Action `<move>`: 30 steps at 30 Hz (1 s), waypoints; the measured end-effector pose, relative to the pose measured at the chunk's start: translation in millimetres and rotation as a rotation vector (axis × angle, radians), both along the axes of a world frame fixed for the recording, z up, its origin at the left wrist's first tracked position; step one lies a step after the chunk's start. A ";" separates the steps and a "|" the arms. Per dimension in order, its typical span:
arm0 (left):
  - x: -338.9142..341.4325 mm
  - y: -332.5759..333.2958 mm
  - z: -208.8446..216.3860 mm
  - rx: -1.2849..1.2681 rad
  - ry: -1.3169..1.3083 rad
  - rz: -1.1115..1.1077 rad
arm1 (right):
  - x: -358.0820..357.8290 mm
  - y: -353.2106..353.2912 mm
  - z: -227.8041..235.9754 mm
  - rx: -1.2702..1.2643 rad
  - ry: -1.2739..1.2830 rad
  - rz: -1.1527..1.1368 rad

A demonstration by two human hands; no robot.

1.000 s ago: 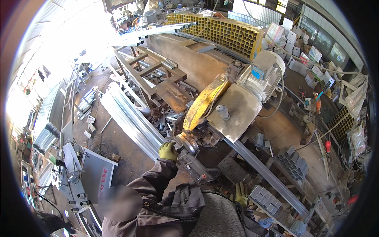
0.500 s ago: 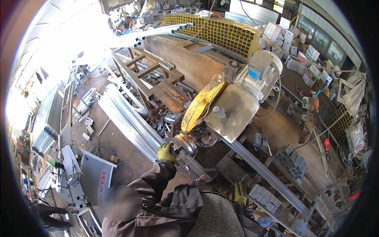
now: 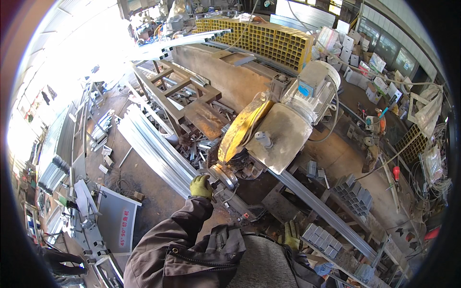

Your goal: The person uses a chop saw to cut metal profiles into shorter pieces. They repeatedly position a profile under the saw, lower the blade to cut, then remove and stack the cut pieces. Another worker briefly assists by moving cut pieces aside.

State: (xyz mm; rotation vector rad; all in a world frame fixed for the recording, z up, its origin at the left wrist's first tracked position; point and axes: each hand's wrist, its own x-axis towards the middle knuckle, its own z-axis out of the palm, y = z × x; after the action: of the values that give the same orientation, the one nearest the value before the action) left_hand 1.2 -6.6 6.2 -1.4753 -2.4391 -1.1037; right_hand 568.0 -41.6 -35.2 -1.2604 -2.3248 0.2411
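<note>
My left hand (image 3: 201, 186), in a yellow-green work glove, is curled at the handle end of a round metal clamp (image 3: 224, 176) on the saw's bed. The fingers look closed on this handle, though the glove hides most of it. Just beyond stands a cut-off saw with a worn yellow blade guard (image 3: 244, 130) and a dusty grey motor (image 3: 318, 89). Long grey metal tubing (image 3: 321, 211) runs from under the saw toward the lower right. My right hand (image 3: 290, 235), gloved alike, has its fingers stretched out beside a stack of short square tubes (image 3: 322, 241).
Long silvery profiles (image 3: 153, 151) lie to the left of the saw. A rusty steel frame (image 3: 177, 91) stands behind them, above metal offcuts. Yellow square tubes (image 3: 254, 38) are stacked at the back. Another person's dark-clothed legs (image 3: 60, 259) show at the lower left.
The whole view has shifted slightly, so the saw sits a little farther left in the picture. Both hands keep nearly the same places and poses.
</note>
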 end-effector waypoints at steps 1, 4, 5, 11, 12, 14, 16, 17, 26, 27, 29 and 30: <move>0.1 -0.2 0.1 -0.045 -0.023 0.011 | -1.1 -0.9 2.3 -0.013 -0.001 -0.008; 0.8 -0.4 1.0 -0.046 -0.022 0.012 | -3.3 -0.2 6.5 0.010 -0.006 -0.007; 1.1 -0.6 1.2 0.002 0.012 0.001 | -3.6 0.3 6.9 0.081 0.052 0.015; 0.3 0.1 0.6 -0.001 0.000 -0.003 | -3.1 1.4 7.0 0.102 0.021 0.019; 0.1 0.3 0.1 0.002 0.003 -0.003 | -3.1 1.9 7.1 0.053 -0.031 0.006; 0.1 0.6 -0.5 0.011 0.014 -0.004 | -3.0 3.3 7.7 0.108 0.020 0.026; 0.5 0.9 -0.5 -0.027 0.000 0.007 | -2.7 4.8 8.1 0.075 -0.010 0.028; 0.8 1.1 -0.2 0.022 0.026 -0.003 | -2.7 5.8 8.0 0.113 0.041 0.045; 1.3 -0.7 2.8 0.016 0.014 -0.004 | -1.8 4.2 4.2 0.037 0.017 0.017; 1.8 -0.6 2.6 0.017 0.016 -0.001 | -1.7 4.6 4.0 0.011 -0.042 0.007; 2.4 0.0 1.8 0.018 0.020 0.005 | -1.0 4.9 4.0 0.094 0.008 0.027; 2.7 0.1 1.3 0.019 0.022 0.008 | -2.4 6.0 3.3 0.073 -0.036 0.012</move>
State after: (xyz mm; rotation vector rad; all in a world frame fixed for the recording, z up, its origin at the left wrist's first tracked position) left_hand 3.9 -6.5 7.4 -1.4630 -2.4111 -1.0993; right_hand 565.6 -35.6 -31.9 -1.2255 -2.3501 0.1367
